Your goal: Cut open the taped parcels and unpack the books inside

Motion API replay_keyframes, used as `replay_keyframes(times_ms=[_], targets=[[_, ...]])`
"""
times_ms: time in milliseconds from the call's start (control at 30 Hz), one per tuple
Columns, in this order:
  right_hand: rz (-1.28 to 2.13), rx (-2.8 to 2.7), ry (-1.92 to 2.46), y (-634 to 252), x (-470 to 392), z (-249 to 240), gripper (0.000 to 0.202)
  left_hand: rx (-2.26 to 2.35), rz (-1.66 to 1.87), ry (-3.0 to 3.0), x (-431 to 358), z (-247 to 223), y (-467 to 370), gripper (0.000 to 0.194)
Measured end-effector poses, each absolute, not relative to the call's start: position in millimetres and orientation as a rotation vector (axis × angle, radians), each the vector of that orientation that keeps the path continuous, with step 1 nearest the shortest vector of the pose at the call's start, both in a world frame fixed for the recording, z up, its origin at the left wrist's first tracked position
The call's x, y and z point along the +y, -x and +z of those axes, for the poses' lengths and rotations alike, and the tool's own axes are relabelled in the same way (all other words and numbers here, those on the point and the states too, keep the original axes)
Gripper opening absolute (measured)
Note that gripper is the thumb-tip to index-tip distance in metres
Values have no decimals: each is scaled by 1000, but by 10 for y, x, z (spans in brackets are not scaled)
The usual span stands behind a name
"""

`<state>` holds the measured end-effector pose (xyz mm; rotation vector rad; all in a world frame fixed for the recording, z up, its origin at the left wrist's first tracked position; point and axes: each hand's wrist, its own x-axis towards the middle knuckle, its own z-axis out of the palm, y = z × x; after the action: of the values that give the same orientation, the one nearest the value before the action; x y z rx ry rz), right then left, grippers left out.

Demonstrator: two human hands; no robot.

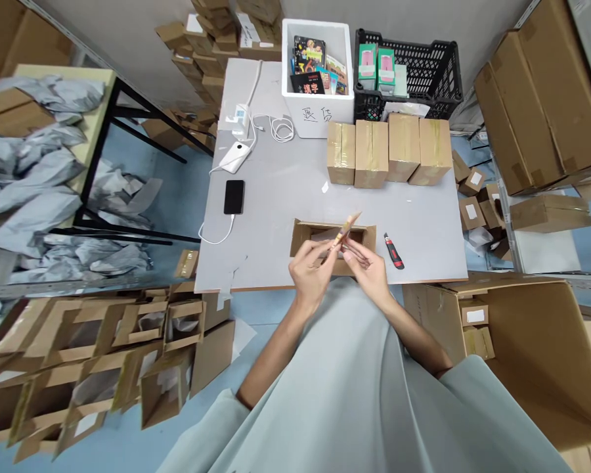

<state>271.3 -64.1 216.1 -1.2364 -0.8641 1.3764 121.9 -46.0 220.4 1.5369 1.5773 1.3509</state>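
Between my two hands a thin, flat booklet-like item (pixel 345 228) with an orange-brown edge is held up on its edge; its face is turned away, so its kind is not clear. My left hand (pixel 311 266) pinches it from the left with thumb and fingers. On the other side my right hand (pixel 365 264) grips its lower right part. Both hands are over the near side of an open cardboard box (pixel 300 238), whose inside is partly hidden by them. A red and black utility knife (pixel 394 251) lies to the right of the box.
Four-sided taped cartons (pixel 372 154) stand in a row at the back. Behind them are a white foam bin (pixel 318 118) of books and a black crate (pixel 408 66). Phones (pixel 234 197) and cables lie left. Open boxes (pixel 93 361) crowd the left floor; a large carton (pixel 526 355) stands right.
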Motion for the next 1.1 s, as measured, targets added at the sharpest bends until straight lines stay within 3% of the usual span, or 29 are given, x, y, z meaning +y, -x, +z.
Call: replay_keyframes(times_ms=[267,500,833,1100], targets=[[1254,-902,1305,-2788,-555,2176,60,1378,1179,-1664,-589,2128,-1305,30],[1357,-873,1274,-3091,-484,2168,67,1397,1076,-1241,-322,2123,-942,62],[1399,-886,1277,-3150,-454,2059,67,1098,949,-1177,-335,2281,-993,49],[1551,-831,1207,-3078,-456,2041,83,1140,968,-1197,-344,2288,-1161,44]])
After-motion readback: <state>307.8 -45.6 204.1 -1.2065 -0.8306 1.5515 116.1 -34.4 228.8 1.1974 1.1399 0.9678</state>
